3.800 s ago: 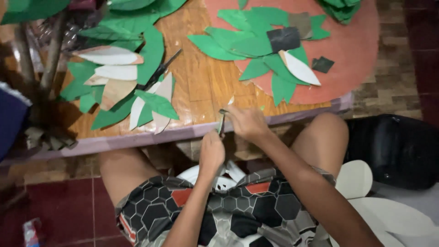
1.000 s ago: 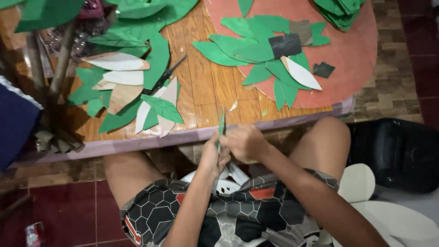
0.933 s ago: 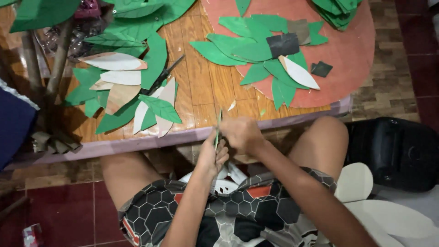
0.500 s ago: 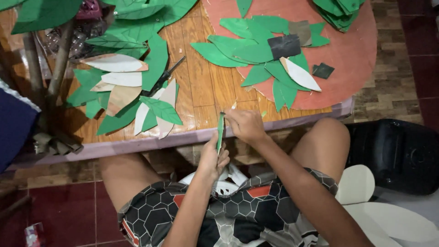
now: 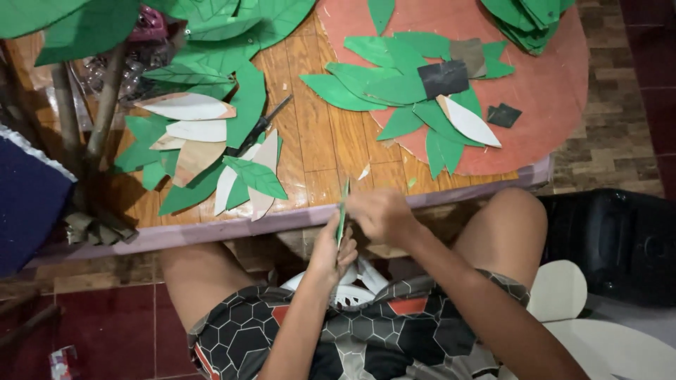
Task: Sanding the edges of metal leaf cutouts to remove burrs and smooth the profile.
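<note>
While your left hand (image 5: 331,246) and right hand (image 5: 380,211) both pinch one thin green paper strip (image 5: 342,211) upright above your lap, at the table (image 5: 310,148) edge, much looks done: roughly a dozen cut green leaves (image 5: 394,88) lie on the pink sheet (image 5: 556,91), about five pale ones (image 5: 190,107) to the left, scissors (image 5: 260,128) idle

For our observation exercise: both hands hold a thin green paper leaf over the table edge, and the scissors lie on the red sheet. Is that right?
Not quite. The head view shows the scissors on the bare wooden table among leaves, not the red sheet. Both hands, left and right, do hold the green paper leaf.
</note>
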